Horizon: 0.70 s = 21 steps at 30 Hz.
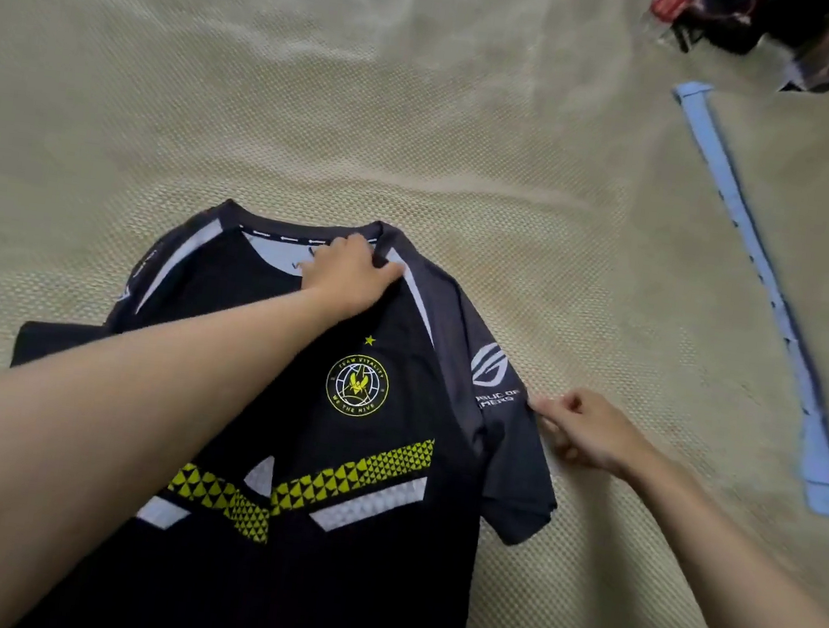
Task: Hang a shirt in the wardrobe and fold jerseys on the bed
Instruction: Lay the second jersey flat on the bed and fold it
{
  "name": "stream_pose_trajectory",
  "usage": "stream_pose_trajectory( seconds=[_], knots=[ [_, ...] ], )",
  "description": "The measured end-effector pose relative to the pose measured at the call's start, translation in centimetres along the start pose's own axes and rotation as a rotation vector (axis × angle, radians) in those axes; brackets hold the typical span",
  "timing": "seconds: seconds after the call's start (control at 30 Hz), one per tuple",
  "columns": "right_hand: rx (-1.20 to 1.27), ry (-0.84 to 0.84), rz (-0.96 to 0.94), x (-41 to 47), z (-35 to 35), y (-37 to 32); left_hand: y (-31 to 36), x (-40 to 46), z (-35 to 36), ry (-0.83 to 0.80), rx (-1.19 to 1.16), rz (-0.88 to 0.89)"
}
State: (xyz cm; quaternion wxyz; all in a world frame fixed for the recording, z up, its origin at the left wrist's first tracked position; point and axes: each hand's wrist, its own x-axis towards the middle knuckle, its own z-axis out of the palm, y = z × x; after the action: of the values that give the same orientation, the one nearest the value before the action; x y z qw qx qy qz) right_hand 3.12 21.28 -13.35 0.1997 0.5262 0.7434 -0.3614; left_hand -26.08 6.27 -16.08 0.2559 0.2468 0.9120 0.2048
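Nearest the camera, two bare forearms reach out over a black jersey (322, 561) that lies front-up and mostly flat on a woven mat (422, 134) of pale straw colour, its surface a fine, regular grid of small raised knots. The jersey's cloth looks smooth and slightly glossy; across its chest run slanted bands of yellow triangles edged with grey-white textured panels, and above them sits a round yellow-and-white crest (357, 385) with a small yellow star over it. On the right side the short sleeve (508, 427), a dark grey, is spread outward and carries a white printed logo; the right hand (590, 434) sits just beside its outer edge with fingers curled, pinching the sleeve's hem between thumb and fingertips. Farther up, the left hand (355, 276) lies at the round collar, fingers bent over the neckline and gripping the fabric near the right shoulder seam, where the cloth puckers. White wedge-shaped stripes run down both shoulders from the collar. A dark flat piece of cloth (53, 340) juts from under the jersey's left side. Beyond, to the right, a light blue fabric border (751, 238) edges the mat in a long strip, and at the far corner lie blurred dark objects (735, 20) that cannot be identified.
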Motion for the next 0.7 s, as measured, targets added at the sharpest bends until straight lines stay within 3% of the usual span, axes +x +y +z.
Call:
stream_pose_trajectory(
  seconds=[0.07, 0.1, 0.17, 0.27, 0.43, 0.7],
  knots=[
    [-0.261, -0.082, 0.096, -2.3, 0.6, 1.4, 0.7, 1.5, -0.2, 0.007, -0.035, -0.083],
    [-0.199, -0.143, 0.137, -3.5, 1.2, 2.0, 0.9, 2.0, -0.4, 0.001, -0.024, -0.094],
    [0.138, -0.175, 0.198, -5.5, 3.0, 2.7, 1.1, 2.3, -0.6, -0.045, -0.075, -0.085],
    [0.537, -0.057, 0.238, -7.1, 5.3, 2.9, 1.3, 2.2, -0.5, -0.091, -0.216, -0.094],
    [0.816, -0.022, 0.346, -7.4, 7.8, 2.0, 1.3, 2.3, 0.1, -0.040, -0.269, -0.105],
    [1.429, 0.301, 0.353, -6.3, 5.9, 3.1, 1.6, 1.5, 0.7, 0.061, -0.215, -0.055]
  ],
)
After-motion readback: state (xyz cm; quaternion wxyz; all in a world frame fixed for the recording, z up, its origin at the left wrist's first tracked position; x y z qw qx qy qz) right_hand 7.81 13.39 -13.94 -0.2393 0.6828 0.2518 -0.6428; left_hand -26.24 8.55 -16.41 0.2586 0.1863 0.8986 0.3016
